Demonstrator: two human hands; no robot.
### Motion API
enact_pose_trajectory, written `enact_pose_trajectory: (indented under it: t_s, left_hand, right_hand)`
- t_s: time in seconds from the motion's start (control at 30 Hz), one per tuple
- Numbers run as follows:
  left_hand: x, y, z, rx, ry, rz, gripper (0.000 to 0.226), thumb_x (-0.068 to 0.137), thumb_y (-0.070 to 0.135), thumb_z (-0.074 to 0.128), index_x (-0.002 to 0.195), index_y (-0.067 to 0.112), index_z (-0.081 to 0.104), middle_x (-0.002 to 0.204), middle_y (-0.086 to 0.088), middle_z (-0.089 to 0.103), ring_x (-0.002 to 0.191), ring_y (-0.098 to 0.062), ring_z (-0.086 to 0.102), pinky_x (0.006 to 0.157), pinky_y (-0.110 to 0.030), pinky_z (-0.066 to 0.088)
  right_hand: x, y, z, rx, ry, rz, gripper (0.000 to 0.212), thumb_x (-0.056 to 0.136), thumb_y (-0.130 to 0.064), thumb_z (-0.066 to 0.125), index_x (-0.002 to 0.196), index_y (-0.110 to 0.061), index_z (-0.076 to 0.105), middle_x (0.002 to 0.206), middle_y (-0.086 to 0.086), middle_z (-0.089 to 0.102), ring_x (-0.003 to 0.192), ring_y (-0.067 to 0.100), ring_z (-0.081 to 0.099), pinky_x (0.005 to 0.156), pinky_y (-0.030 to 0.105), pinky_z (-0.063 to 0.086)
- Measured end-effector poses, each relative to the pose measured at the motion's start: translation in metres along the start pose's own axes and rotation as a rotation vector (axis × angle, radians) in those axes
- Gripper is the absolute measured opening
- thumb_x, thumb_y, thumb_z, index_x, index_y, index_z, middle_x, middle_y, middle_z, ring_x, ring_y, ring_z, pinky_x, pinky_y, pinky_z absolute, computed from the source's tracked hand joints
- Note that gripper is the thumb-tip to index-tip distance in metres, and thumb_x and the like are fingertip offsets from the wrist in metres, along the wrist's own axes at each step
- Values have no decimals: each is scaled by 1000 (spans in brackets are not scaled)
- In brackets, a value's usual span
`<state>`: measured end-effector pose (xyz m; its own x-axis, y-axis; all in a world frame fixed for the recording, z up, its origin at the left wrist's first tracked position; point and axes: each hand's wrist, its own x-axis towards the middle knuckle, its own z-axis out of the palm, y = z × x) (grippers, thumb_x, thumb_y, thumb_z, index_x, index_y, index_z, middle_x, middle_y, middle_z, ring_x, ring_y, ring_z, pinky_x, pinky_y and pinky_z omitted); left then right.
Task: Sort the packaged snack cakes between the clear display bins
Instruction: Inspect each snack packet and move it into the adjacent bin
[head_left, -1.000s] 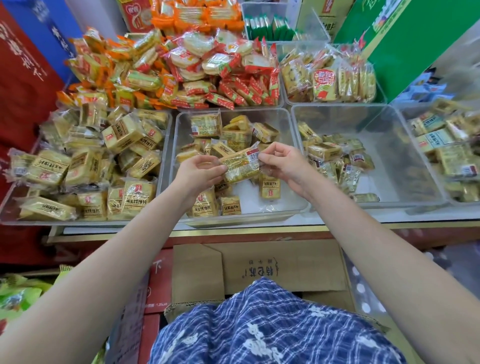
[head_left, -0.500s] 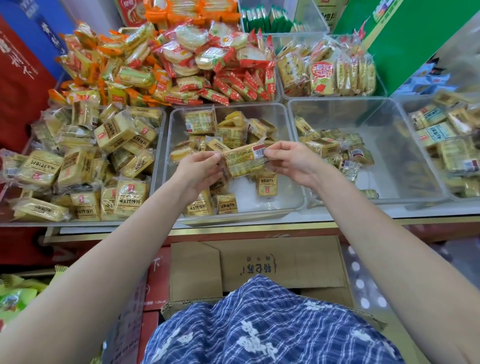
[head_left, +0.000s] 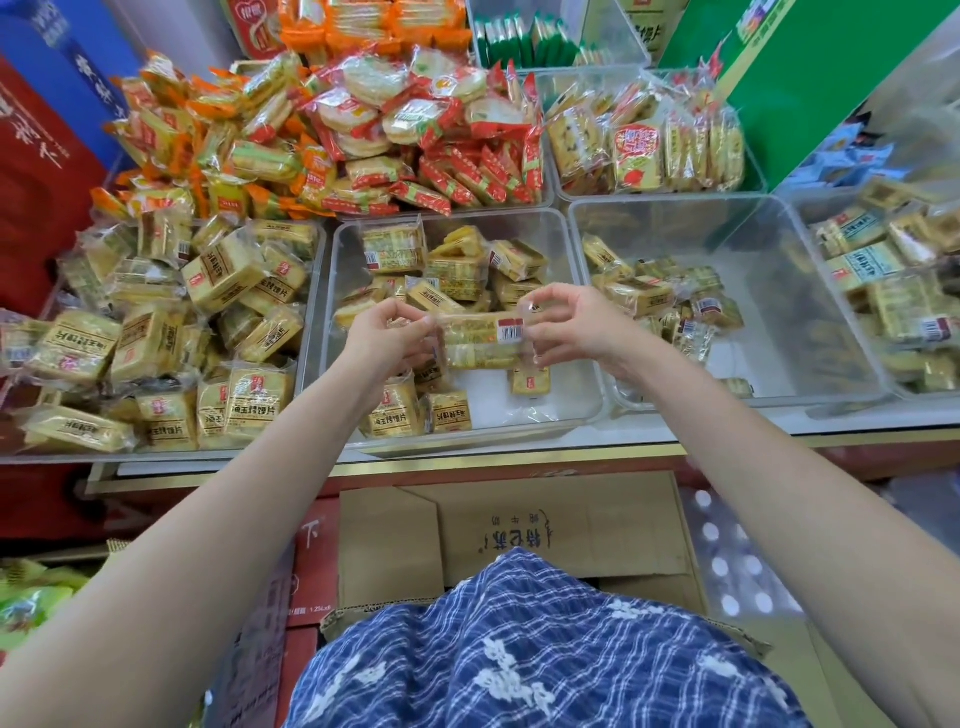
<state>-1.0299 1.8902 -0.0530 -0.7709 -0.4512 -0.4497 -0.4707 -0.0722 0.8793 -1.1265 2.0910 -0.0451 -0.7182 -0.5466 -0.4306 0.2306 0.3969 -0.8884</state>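
Note:
A yellow snack cake pack (head_left: 480, 340) in clear wrap, barcode label facing up, hangs level above the middle clear bin (head_left: 582, 291). My left hand (head_left: 387, 338) pinches its left wrapper end and my right hand (head_left: 574, 325) pinches its right end. The middle bin holds several similar yellow packs around a bare white floor patch. The right clear bin (head_left: 810, 291) has a small pile of packs (head_left: 670, 301) at its left side. The left bin (head_left: 156, 332) is heaped full of yellow packs.
Behind stand bins of orange and red wrapped snacks (head_left: 363, 130) and bagged yellow biscuits (head_left: 649, 145). Another bin of packs (head_left: 893, 291) is at far right. A green box (head_left: 810, 78) leans at the back right. Cardboard cartons (head_left: 519, 530) sit below the counter edge.
Both hands have turned the pack from tilted to level, and it is now stretched between them. It stays above the middle bin.

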Motion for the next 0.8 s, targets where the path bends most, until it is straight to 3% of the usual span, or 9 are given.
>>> enact_pose_trajectory:
  t_s: [0.07, 0.13, 0.23, 0.37, 0.47, 0.53, 0.6, 0.7, 0.8]
  left_hand:
    - [-2, -1, 0, 39, -14, 42, 9, 91, 11, 61, 83, 13, 56, 98, -10, 67, 81, -18, 64, 74, -27, 56]
    - [-4, -1, -2, 55, -15, 59, 8, 91, 10, 60, 84, 11, 56, 97, -10, 67, 83, -19, 64, 73, -26, 56]
    - [-5, 3, -6, 44, -9, 79, 3, 92, 10, 58, 90, 9, 56, 92, -5, 68, 82, -14, 66, 69, -22, 56]
    - [-7, 9, -7, 10, -12, 87, 3, 92, 12, 58, 91, 10, 56, 89, -2, 68, 80, -10, 66, 68, -21, 56]
    - [-7, 9, -8, 24, -125, 40, 3, 94, 13, 56, 91, 14, 55, 91, -2, 66, 81, -12, 65, 76, -26, 56]
    - [-8, 7, -9, 9, -265, -37, 4, 95, 12, 54, 93, 15, 55, 100, -4, 64, 92, -15, 64, 81, -29, 53]
    - [-12, 4, -7, 17, -345, -113, 6, 94, 8, 54, 96, 14, 55, 101, -5, 63, 94, -14, 63, 77, -26, 53]
    - [-15, 0, -4, 15, -335, -158, 7, 90, 2, 58, 91, 9, 57, 94, -7, 64, 87, -14, 64, 68, -21, 57]
    - [-12, 0, -4, -108, -320, -118, 12, 88, 1, 60, 81, 9, 56, 83, -6, 64, 82, -14, 65, 70, -20, 57]
  right_hand:
    - [-4, 0, -1, -69, -52, -24, 30, 89, -9, 63, 118, -18, 59, 105, 11, 68, 81, 25, 69, 70, 31, 60]
    - [-6, -2, 2, -96, -50, -78, 19, 91, -10, 61, 109, -17, 65, 100, 10, 70, 80, 23, 69, 71, 32, 60]
    - [-6, -5, 8, -68, 40, -141, 14, 92, -7, 59, 95, -16, 69, 95, 7, 71, 74, 15, 68, 67, 26, 59]
    - [-3, -5, 13, 13, 167, -162, 16, 93, -8, 58, 92, -18, 70, 87, 0, 71, 61, 7, 67, 61, 20, 57]
    - [0, -6, 13, 4, 230, -160, 18, 94, -7, 56, 90, -18, 70, 84, -2, 70, 57, 6, 65, 59, 20, 57]
    - [1, -7, 12, 3, 238, -130, 19, 94, -6, 55, 88, -17, 69, 85, 2, 70, 58, 9, 66, 58, 21, 57]
    - [1, -6, 11, 1, 242, -94, 20, 94, -6, 55, 86, -17, 69, 87, 5, 69, 58, 10, 66, 58, 21, 57]
    - [1, -4, 12, 34, 257, -63, 18, 94, -5, 55, 89, -15, 69, 86, 4, 67, 59, 10, 66, 59, 21, 57]
    - [1, -2, 10, 186, 259, -69, 11, 93, -9, 58, 100, -10, 67, 85, 3, 66, 60, 10, 63, 59, 20, 56]
